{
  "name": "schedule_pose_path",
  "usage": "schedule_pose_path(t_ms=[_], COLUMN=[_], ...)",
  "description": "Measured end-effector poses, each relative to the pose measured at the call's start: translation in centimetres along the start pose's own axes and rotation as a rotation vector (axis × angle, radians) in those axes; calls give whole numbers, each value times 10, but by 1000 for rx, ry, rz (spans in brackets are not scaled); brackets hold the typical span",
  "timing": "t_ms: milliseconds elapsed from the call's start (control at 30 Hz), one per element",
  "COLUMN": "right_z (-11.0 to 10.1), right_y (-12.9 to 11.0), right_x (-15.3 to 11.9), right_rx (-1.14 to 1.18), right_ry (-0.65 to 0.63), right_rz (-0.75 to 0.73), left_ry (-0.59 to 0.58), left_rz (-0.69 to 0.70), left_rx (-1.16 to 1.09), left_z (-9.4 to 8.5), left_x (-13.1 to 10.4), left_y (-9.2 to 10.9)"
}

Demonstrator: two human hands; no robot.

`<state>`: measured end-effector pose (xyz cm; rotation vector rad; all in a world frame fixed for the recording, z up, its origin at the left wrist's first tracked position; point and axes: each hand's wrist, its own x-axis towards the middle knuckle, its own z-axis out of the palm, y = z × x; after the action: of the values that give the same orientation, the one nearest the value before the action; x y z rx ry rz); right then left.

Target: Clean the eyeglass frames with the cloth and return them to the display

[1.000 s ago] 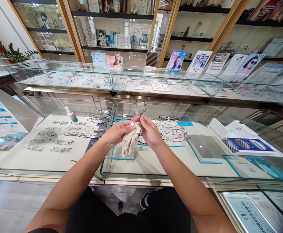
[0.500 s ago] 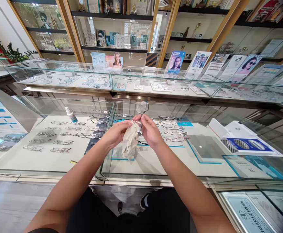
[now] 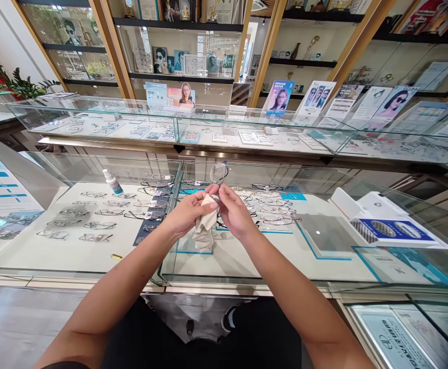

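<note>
A pair of eyeglasses [image 3: 218, 173] is held upright in front of me, one lens standing above my fingers. My right hand [image 3: 236, 210] is closed on the frame from the right side. In my left hand [image 3: 187, 212] a crumpled cream cleaning cloth [image 3: 204, 228] is pinched, its loose end hanging down over the glass counter. The cloth covers the lower part of the glasses, so the other lens is hidden. Both hands meet at the glasses, fingertips close together.
Beneath my hands is a glass display counter [image 3: 247, 266] with rows of eyeglasses [image 3: 100, 225]. A white spray bottle [image 3: 112, 182] stands to the left. On the right lies an open white box [image 3: 385, 220]. Another glass showcase [image 3: 131, 133] with upright advertising cards [image 3: 279, 97] runs behind.
The glasses have tilted and shifted slightly left. My left thumb has moved right over the cloth, toward the lens in my right hand, and the hanging cloth has changed shape.
</note>
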<state>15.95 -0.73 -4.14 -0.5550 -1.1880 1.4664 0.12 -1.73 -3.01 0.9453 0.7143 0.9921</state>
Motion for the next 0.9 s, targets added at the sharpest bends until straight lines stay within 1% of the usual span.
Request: schedule_pose_path(t_ms=[100,233,433,533,667,900], right_z=[2,4,-2,-4,-5,0], right_y=[1,-1,-8,-8,-6,-4], right_x=[-2,-3,-1,1,1,-1], right_rx=[2,-9,6,27,40,4], right_ry=[15,32,63,55,40,20], right_rz=[18,38,4,-11,-7,8], left_ry=[-7,14,18,-2,-25,-3], left_rz=[39,88,22,6,15,17], left_rx=[51,104,27,40,66,82], left_z=[4,7,8,7,6,7], left_x=[-1,-2,-6,-7,-7,-7], left_y=[-5,-7,4,7,8,6])
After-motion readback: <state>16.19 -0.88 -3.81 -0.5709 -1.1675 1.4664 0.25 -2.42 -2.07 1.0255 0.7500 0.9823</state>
